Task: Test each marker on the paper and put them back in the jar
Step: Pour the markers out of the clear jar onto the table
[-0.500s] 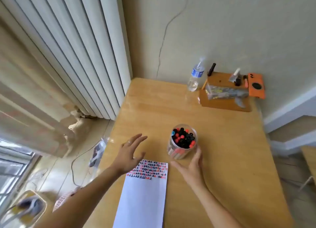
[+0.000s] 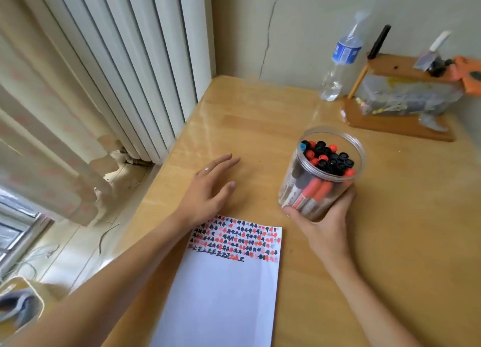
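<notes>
**Jar in the right hand's grasp, markers standing cap-up, left hand free beside the paper**

Far left, off the table, long pale curtains [image 2: 65, 127] hang down to the floor, and white vertical blinds [image 2: 145, 60] run along the table's left edge toward the back corner.

The left hand [image 2: 205, 190] lies over the table [image 2: 390, 242] near its left edge, just beyond the top left corner of the paper [image 2: 229, 289]. Its fingers are spread and straight, holding nothing; a ring shows on one finger. The paper lies lengthwise toward the near edge, its far end filled with rows of red and black test marks, the rest blank.

Right of the paper's far end stands the jar [image 2: 322, 174], clear and open-topped, about midway across the table. The right hand [image 2: 325, 227] cups its near side low down, thumb on the left wall and fingers curled round the right, so the grip is closed on the jar itself. The markers [image 2: 326, 159] are packed inside, long axes roughly upright with a slight lean, caps up, mostly black and red with one blue at the back left.

The coming move likely turns on this: the caps lie above and beyond the right hand's grip, and the free left hand is to the jar's left, level with its wall. A marker must be drawn upward along its own axis, so the left hand seems the one to reach over the rim.

In the back right corner stand a water bottle [image 2: 341, 62] and a wooden organizer [image 2: 400, 109] against a cracked wall [image 2: 299, 21].
</notes>
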Motion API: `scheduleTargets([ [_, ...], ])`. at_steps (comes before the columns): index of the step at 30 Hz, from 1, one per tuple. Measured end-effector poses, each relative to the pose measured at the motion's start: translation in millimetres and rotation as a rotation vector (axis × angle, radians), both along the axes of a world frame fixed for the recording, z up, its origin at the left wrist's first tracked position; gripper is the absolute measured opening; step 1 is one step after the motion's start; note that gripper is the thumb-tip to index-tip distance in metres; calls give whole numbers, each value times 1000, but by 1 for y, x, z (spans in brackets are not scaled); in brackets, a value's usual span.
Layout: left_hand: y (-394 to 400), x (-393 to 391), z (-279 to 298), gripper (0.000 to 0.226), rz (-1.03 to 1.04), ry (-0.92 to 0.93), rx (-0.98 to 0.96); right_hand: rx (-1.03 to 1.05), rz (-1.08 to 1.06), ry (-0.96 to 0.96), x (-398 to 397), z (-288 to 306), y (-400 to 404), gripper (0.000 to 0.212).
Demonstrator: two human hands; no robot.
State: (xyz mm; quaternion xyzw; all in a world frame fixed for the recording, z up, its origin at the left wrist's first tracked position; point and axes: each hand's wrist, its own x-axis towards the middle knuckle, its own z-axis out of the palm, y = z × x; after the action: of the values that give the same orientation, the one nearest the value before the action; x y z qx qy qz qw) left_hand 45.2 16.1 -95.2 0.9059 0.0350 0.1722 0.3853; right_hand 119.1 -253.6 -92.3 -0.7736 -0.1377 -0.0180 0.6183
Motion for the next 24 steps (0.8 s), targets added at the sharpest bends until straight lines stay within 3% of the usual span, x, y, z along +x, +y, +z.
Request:
scheduleTargets([
  [11, -11, -12, -1, 52, -47, -49, 196, -118, -65, -418, -10, -4, -6, 119],
  [18, -10, -13, -1, 56, -40, -106, 185, -379, -176, -852, -17, 0, -12, 106],
  [24, -7, -10, -3, 51, -51, -129, 57, -462, -205, -923, -6, 0, -7, 100],
])
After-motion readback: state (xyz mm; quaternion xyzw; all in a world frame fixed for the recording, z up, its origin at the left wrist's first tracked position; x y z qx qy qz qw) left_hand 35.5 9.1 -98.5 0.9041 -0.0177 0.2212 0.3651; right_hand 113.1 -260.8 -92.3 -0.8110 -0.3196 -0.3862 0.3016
